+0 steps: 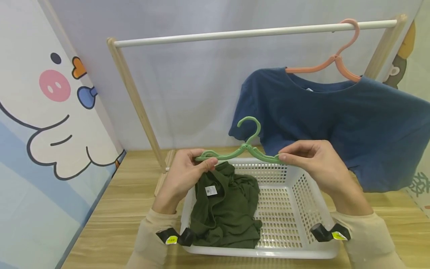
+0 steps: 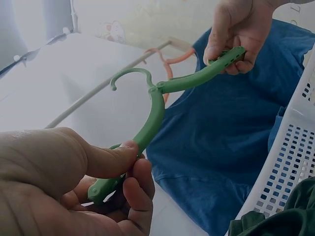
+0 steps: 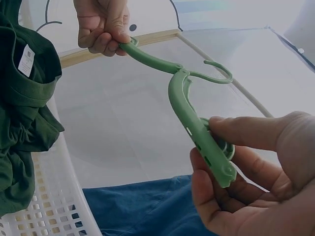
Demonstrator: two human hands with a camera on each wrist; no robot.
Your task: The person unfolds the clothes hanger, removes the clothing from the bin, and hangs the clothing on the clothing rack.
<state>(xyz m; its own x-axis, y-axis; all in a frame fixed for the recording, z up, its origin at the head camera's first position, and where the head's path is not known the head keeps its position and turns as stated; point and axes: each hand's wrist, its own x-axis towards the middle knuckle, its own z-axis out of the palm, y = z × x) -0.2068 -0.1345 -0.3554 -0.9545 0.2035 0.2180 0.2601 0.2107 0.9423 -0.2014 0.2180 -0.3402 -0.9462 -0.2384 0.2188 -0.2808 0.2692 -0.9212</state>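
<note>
Near the middle of the head view, a green hanger (image 1: 246, 148) is held up just above the far rim of a white basket (image 1: 302, 209), its hook pointing upward. The left hand (image 1: 188, 173) pinches the hanger's left arm tip between thumb and curled fingers, and the right hand (image 1: 314, 160) pinches the right arm tip the same way. In the left half of the basket lies a crumpled dark green shirt (image 1: 225, 209) with a small white label showing, just below the left hand. At the upper right of the frame, a navy T-shirt (image 1: 336, 119) hangs on a pink hanger (image 1: 336, 56) from a white rail (image 1: 235, 33). The basket stands on a wooden table (image 1: 117, 209).
</note>
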